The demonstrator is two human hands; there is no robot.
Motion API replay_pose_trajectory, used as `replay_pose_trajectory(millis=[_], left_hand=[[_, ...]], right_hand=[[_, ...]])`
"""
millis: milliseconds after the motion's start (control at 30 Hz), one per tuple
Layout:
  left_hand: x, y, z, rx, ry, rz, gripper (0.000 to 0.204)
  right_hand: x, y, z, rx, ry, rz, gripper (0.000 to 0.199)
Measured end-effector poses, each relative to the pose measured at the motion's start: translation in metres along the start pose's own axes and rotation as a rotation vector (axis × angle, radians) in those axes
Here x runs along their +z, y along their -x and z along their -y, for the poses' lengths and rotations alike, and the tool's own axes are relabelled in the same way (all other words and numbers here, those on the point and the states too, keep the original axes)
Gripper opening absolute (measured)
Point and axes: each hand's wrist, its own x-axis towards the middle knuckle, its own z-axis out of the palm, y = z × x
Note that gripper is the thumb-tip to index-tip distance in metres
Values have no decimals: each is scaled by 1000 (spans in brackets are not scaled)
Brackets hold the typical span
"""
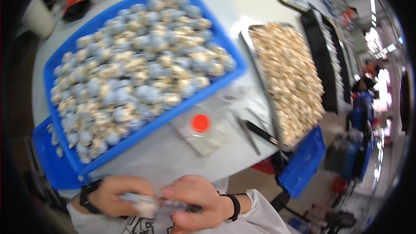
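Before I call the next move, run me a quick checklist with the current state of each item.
1. Left hand has hold of a piece: ok; a pale piece shows at its fingers, blurred.
2. Right hand has a firm grip on something: cannot tell; its fingers are close to the left's, but blur hides the contact.
3. Blue tray is resting on the table: ok, heaped with blue-grey and cream pieces.
4. Metal tray is in place: ok, to the right, full of cream-coloured pieces.
5. Black-handled tool is in a hand: not ok; it lies beside the metal tray.
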Motion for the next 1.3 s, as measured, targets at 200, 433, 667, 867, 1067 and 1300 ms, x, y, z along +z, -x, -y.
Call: replay_pose_trajectory(millis=[200, 433, 667, 867, 1067, 1300], left_hand=[[14, -4, -11, 153, 583, -873, 47], [22, -2, 18, -101, 295, -253, 26], [23, -14, 34, -196, -132, -432, 27], [22, -14, 29, -231, -43, -437, 30], [18, -13, 26, -278, -6, -386, 31], [18, -16, 27, -209, -49, -306, 27]], right_hand=[[-99, 42, 18, 235, 855, -567, 22], [-192, 70, 2, 832, 1325, -417, 23], [-213, 62, -20, 909, 1372, -193, 29], [-214, 68, -11, 782, 1455, -196, 22], [-129, 39, 37, 418, 752, -291, 19], [-9, 11, -6, 372, 182, 304, 38]])
